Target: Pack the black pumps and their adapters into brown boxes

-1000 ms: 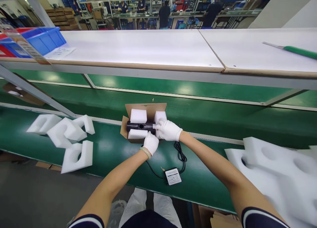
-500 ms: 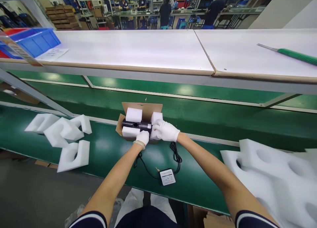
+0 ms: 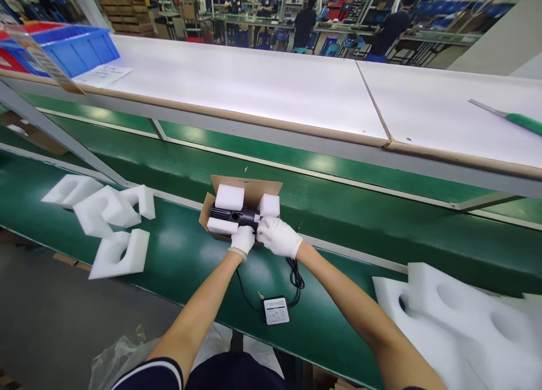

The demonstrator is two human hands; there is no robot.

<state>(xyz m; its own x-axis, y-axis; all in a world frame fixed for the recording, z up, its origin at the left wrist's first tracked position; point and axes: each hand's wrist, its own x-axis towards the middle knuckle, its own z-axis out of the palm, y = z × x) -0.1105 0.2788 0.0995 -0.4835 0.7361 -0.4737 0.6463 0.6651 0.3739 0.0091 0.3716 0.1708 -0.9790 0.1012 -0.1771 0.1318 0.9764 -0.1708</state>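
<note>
An open cardboard box (image 3: 206, 208) stands on the green bench in front of me. Inside it a black cylindrical device (image 3: 224, 215) lies lengthwise between white foam blocks (image 3: 230, 198). My left hand (image 3: 243, 239), in a white glove, is closed at the box's front side against the device; its fingertips are hidden. Over the right end of the box my right hand (image 3: 279, 236), gloved too, is closed beside the device's labelled end. What its fingers grip does not show. A black adapter (image 3: 276, 311) with a white label lies nearer me, cables running from it towards the box.
Several cut foam pieces (image 3: 121, 254) lie on the bench at left, and larger foam sheets (image 3: 461, 322) at right. Above the bench runs a white shelf (image 3: 254, 85) bearing a blue bin (image 3: 80, 48) and green-handled tweezers (image 3: 523, 122). People work in the background.
My right hand has shifted slightly left and down, now covering the front right foam block. My left hand stays by the device. The view has tilted, and the adapter appears a little further left.
</note>
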